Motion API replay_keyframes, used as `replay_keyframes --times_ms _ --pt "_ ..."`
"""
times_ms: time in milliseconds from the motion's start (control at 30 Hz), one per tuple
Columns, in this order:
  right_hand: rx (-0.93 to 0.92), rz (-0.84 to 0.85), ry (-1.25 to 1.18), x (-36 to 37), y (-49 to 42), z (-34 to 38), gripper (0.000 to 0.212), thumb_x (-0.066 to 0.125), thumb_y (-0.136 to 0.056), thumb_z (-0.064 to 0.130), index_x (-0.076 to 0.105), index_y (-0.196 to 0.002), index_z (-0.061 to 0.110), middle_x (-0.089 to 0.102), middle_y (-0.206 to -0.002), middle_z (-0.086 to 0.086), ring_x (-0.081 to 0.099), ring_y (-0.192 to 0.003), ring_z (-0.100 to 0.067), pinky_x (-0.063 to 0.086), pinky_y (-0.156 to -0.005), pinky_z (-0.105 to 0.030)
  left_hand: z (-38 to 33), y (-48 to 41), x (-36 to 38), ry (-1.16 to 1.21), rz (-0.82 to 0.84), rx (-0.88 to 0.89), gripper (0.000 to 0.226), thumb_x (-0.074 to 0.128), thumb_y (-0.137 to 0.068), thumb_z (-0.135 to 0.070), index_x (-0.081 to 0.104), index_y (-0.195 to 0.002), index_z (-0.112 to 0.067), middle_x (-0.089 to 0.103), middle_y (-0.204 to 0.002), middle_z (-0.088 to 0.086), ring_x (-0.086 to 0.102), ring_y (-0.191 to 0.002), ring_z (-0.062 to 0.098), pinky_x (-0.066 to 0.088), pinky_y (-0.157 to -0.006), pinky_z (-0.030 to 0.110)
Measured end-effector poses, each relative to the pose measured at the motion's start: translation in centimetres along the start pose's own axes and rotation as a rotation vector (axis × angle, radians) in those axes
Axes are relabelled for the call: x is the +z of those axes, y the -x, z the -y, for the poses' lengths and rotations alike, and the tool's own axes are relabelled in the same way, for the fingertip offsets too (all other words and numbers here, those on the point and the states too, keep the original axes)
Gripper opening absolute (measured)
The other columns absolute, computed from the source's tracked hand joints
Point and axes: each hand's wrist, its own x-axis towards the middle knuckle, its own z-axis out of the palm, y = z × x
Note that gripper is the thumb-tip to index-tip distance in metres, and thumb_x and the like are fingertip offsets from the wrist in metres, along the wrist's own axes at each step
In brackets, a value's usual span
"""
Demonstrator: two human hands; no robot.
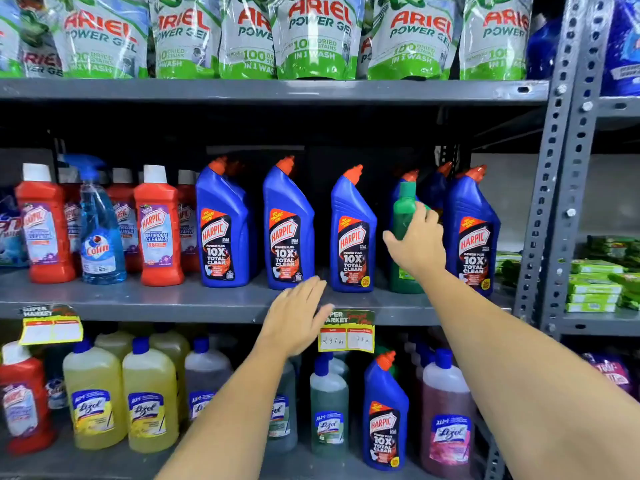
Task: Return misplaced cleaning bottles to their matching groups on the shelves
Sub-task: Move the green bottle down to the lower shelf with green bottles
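Middle shelf, left to right: our left hand (294,315), fingers spread flat and empty, near the grey metal shelf edge (138,306); our right hand (417,242) wrapped around the misplaced green plastic bottle (405,216) among blue Harpic bottles (353,233). Step: pickup. Next, we judge: lift clear without toppling neighbours.

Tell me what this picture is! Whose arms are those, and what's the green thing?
The camera sits on a person's head, so you see their own two arms reaching toward shop shelves. The right hand is wrapped around a green bottle standing among blue Harpic bottles on the middle shelf. It looks out of place there. The left hand is open and holds nothing, near the shelf edge. A blue spray bottle stands among red bottles, and yellow bottles sit below.
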Motion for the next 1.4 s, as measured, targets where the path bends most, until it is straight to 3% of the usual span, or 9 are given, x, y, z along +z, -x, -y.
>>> replay_keyframes --times_ms 267,433,600,800,933,1033,1167,1333,1400 --pt "0.309 -0.018 -0.187 2.2 -1.5 -1.8 0.119 0.084 -0.067 0.047 0.01 -0.153 0.011 0.032 -0.149 -0.02 0.038 -0.133 -0.043 0.04 -0.102 -0.053 0.6 0.6 0.7 0.0 -0.076 0.074 0.036 0.054 -0.097 -0.032 0.061 -0.12 -0.005 0.066 -0.121 0.012 0.06 -0.11 0.03 0.048 -0.091 0.044" --pt "0.38 0.051 -0.221 3.4 -1.8 -3.5 0.126 0.087 -0.062 0.048 0.009 -0.153 0.008 0.034 -0.151 -0.019 0.042 -0.133 -0.042 0.038 -0.104 -0.05 0.6 0.8 1.4 0.016 -0.133 0.078 0.046 0.036 -0.096 -0.04 0.064 -0.113 -0.007 0.068 -0.112 0.009 0.063 -0.099 0.028 0.051 -0.08 0.041" --pt "0.386 -0.076 -0.204 4.1 -0.9 -4.1 0.093 0.087 -0.059 0.042 0.036 -0.13 0.008 0.054 -0.132 -0.013 0.056 -0.117 -0.041 0.045 -0.092 -0.048 0.7 0.8 2.2 -0.005 -0.138 0.049 0.047 0.034 -0.097 -0.04 0.062 -0.117 -0.008 0.066 -0.115 0.009 0.06 -0.103 0.028 0.048 -0.083 0.042" --pt "0.264 -0.267 -0.368 1.9 3.2 -4.1 0.095 0.083 -0.054 0.046 0.039 -0.133 0.017 0.06 -0.127 0.0 0.059 -0.114 -0.025 0.043 -0.092 -0.029 0.6 0.9 2.2 -0.007 -0.132 0.045 0.039 0.043 -0.099 -0.036 0.058 -0.122 -0.007 0.064 -0.118 0.008 0.057 -0.105 0.029 0.043 -0.086 0.042" --pt "0.278 -0.429 -0.48 -1.7 7.5 -3.6 0.117 0.083 -0.051 0.058 0.032 -0.145 0.012 0.054 -0.138 0.001 0.052 -0.124 -0.013 0.037 -0.104 -0.022 0.2 1.3 2.4 0.04 -0.19 0.016 0.033 0.05 -0.098 -0.031 0.06 -0.119 -0.007 0.064 -0.119 0.009 0.057 -0.108 0.029 0.041 -0.09 0.042" --pt "0.216 -0.458 -0.543 -3.4 12.0 -3.5 0.11 0.085 -0.051 0.059 0.038 -0.14 0.013 0.057 -0.127 0.01 0.054 -0.11 0.008 0.037 -0.094 -0.004 0.1 1.6 2.9 0.097 -0.25 0.032 0.033 0.051 -0.098 -0.027 0.059 -0.125 -0.009 0.061 -0.129 0.008 0.054 -0.117 0.027 0.038 -0.098 0.043" --pt "0.169 -0.343 -0.572 -2.1 18.5 -4.1 0.091 0.089 -0.05 0.051 0.046 -0.124 0.02 0.061 -0.109 0.016 0.061 -0.098 0.008 0.052 -0.088 -0.022 -0.3 5.2 5.5 0.136 -0.3 0.068 0.051 0.044 -0.097 -0.028 0.038 -0.144 -0.007 0.032 -0.154 0.012 0.022 -0.145 0.027 0.012 -0.119 0.049" --pt "0.235 -0.106 -0.578 3.8 25.5 -4.9 0.083 0.085 -0.046 0.053 0.042 -0.115 0.037 0.059 -0.108 0.031 0.061 -0.098 0.004 0.05 -0.087 -0.022 -1.6 15.3 11.8 0.088 0.041 0.098 0.05 0.04 -0.095 -0.033 0.045 -0.14 -0.011 0.034 -0.154 0.014 0.023 -0.144 0.028 0.019 -0.115 0.053" --pt "0.317 -0.008 -0.567 6.9 27.7 -5.8 0.091 0.085 -0.044 0.055 0.043 -0.122 0.031 0.062 -0.111 0.021 0.061 -0.1 0.0 0.049 -0.089 -0.025 -1.3 19.2 13.6 0.034 0.247 0.057 0.05 0.037 -0.095 -0.035 0.05 -0.138 -0.012 0.038 -0.152 0.013 0.029 -0.142 0.028 0.024 -0.113 0.051"
